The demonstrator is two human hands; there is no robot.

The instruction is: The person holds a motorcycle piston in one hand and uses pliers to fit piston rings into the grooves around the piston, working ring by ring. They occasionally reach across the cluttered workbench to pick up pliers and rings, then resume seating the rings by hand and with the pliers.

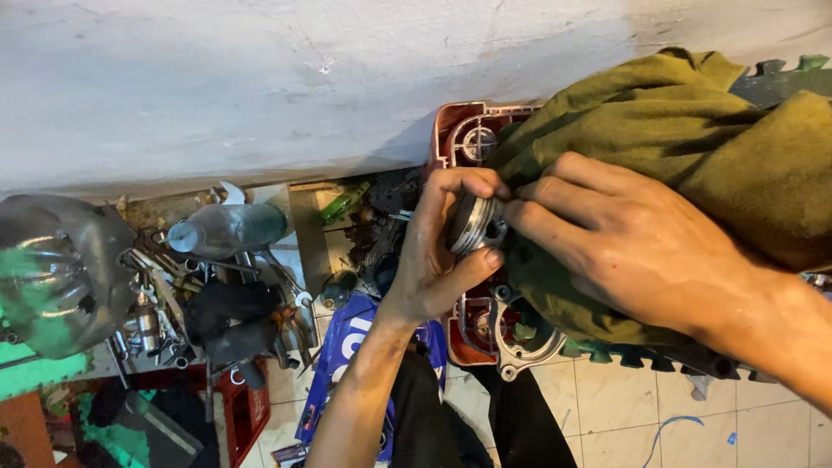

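Note:
My left hand (433,256) grips a round metal piston (475,224) between thumb and fingers, near the middle of the view. My right hand (633,238) presses an olive-green rag (693,130) against the piston's end, fingertips touching it. The rag drapes over a red engine casing (464,139), hiding most of it. The casing's lower part (485,334) shows below my hands, with a grey metal lug at its edge.
A clutter of wrenches and tools (217,295) lies at left beside a clear plastic bottle (230,227) and a grey moulded cover (61,269). A blue packet (347,347) and a red crate (247,407) sit on the tiled floor (624,407). A pale wall (260,78) runs behind.

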